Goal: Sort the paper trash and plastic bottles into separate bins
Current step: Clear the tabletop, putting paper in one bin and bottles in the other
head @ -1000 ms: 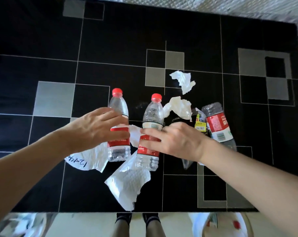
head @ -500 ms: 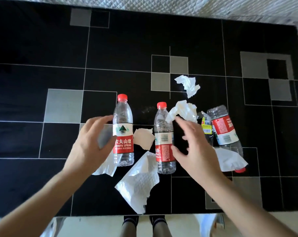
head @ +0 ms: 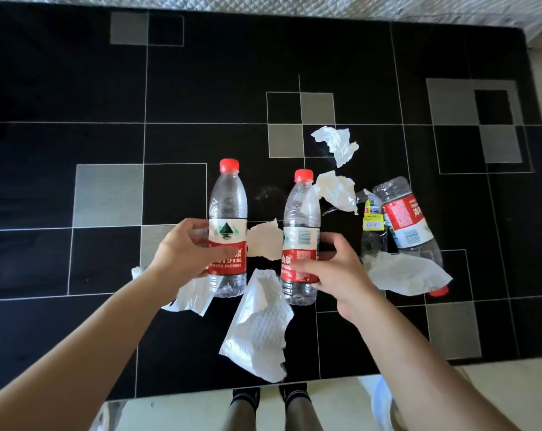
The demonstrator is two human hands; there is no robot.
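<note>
A person's left hand wraps around the label of an upright clear water bottle with a red cap, thumb across the front and fingers curled behind it. The right hand curls around the red label of a second upright red-capped bottle, thumb in front and fingers hooked behind (both bottles look empty). Both bottles stand near the front of a glossy black table patterned with thin white lines and grey squares. Between the two bottles lies a small torn paper scrap, and a large embossed paper towel lies in front of them, reaching toward the table's near edge. Another white sheet lies beneath the left wrist. To the right, two more plastic bottles lie tipped on their sides, one with a red label and one with a yellow tag, partly covered by a crumpled tissue. Two more crumpled tissues sit behind the right bottle, one just beside its neck and one farther back. A quilted white fabric borders the far edge, and the person's feet in dark socks show on a pale floor below.
</note>
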